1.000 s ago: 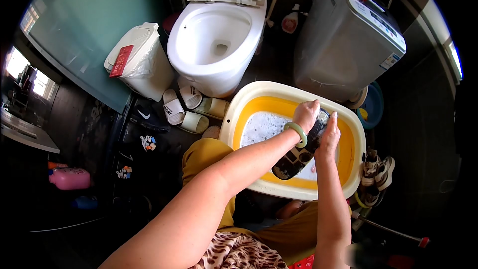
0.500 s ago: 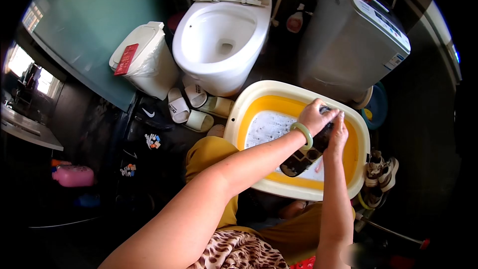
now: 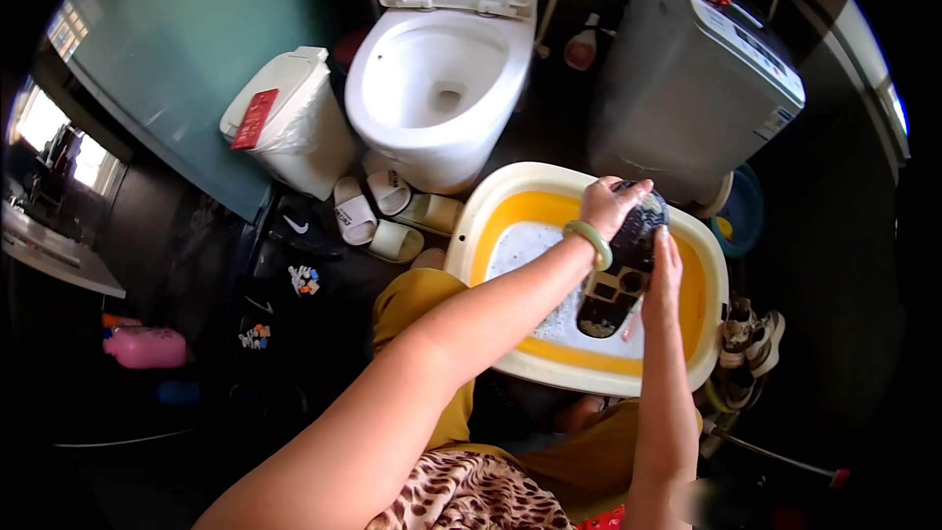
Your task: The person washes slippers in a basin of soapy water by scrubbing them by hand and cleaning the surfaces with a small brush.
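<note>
A dark shoe (image 3: 615, 287) with a patterned sole facing up is held over the yellow-lined basin (image 3: 493, 198), which contains foamy water (image 3: 520, 247). My left hand (image 3: 608, 209), below a green bangle (image 3: 591, 241) on the wrist, grips the shoe's far end from the left. My right hand (image 3: 664, 270) is pressed along its right side, with the fingers pointing away from me. Part of a pink thing (image 3: 631, 325) shows in the water beside the shoe's near end.
Ahead are a toilet (image 3: 432, 79), a lidded bin (image 3: 294, 128) and a grey washing machine (image 3: 687, 79). Slippers (image 3: 354, 211) lie left of the basin, sneakers (image 3: 756, 342) right. A pink bottle (image 3: 147, 346) is far left.
The shoe has turned more upright in view, with more of its far end showing. My left hand has moved up and left on it; my right hand stays along its right side.
</note>
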A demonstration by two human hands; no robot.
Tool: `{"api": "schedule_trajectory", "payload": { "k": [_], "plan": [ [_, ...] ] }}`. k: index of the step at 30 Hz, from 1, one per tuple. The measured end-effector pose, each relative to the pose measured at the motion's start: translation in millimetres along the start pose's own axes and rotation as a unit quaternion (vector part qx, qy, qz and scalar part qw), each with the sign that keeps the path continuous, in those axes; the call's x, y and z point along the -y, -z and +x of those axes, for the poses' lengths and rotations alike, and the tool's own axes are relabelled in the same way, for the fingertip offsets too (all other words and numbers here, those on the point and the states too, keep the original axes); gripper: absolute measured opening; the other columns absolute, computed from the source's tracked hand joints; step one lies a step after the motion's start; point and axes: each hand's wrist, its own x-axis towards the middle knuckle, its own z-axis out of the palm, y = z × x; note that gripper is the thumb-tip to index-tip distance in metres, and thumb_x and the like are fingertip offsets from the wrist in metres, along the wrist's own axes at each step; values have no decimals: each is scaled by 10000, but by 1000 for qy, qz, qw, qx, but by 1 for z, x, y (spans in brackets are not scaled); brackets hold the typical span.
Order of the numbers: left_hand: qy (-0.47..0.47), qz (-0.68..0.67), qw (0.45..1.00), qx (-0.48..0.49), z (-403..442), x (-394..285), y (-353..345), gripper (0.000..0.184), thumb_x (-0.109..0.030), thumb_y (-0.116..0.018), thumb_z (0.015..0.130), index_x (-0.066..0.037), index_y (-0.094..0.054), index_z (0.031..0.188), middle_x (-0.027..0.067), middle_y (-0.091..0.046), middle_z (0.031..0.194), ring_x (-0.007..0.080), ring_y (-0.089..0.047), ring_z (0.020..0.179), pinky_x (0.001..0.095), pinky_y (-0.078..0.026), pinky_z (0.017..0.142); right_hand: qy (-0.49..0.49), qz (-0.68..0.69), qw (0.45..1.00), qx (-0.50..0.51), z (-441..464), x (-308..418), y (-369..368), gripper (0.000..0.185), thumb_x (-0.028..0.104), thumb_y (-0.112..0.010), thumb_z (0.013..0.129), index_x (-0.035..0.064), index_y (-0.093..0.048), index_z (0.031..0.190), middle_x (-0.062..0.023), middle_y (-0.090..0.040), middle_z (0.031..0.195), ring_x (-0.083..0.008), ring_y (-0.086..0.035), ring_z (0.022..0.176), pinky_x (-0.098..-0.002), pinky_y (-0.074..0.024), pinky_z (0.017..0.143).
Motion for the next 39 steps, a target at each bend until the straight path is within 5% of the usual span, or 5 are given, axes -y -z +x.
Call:
{"api": "schedule_trajectory", "payload": {
  "k": [8, 11, 16, 18, 39],
  "plan": [
    [-14, 86, 996, 12, -12, 5, 16, 475, -509, -563, 847, -40, -585, 913, 57, -604, 866, 127, -566, 820, 274, -447, 741, 10, 3, 999, -37, -2, -1, -13, 365, 381, -548, 898, 30, -579, 991, -14, -570, 880, -100, -497, 812, -253, -410, 781],
    [-40, 185, 981, -36, -29, 15, 12, 682, -613, -494, 829, 57, -569, 936, 242, -621, 907, 376, -592, 890, 387, -449, 792, 21, 18, 998, -58, -1, 2, -17, 348, 377, -560, 893, 33, -575, 941, -4, -561, 845, -93, -488, 787, -248, -413, 752],
    [-35, 197, 975, -97, -39, 6, 4, 676, -611, -495, 828, 50, -587, 935, 242, -627, 896, 372, -600, 865, 386, -454, 780, -13, 92, 993, -67, -3, -5, -28, 381, 388, -569, 887, 22, -575, 995, -23, -589, 873, -95, -518, 794, -251, -433, 734],
    [-30, 225, 968, -106, -37, 6, 5, 682, -618, -501, 825, 50, -615, 907, 206, -641, 846, 301, -619, 812, 349, -464, 749, -15, 111, 991, -75, -7, -2, -35, 392, 380, -572, 887, 13, -572, 1028, -35, -611, 905, -101, -553, 804, -256, -453, 736],
    [-48, 242, 965, -94, -24, 8, -2, 627, -527, -443, 903, 66, -637, 838, 221, -639, 763, 325, -612, 729, 357, -464, 695, -36, 148, 981, -121, 2, -1, -45, 427, 395, -480, 935, -3, -609, 1023, -46, -629, 893, -127, -573, 761, -273, -473, 729]
  ]
}}
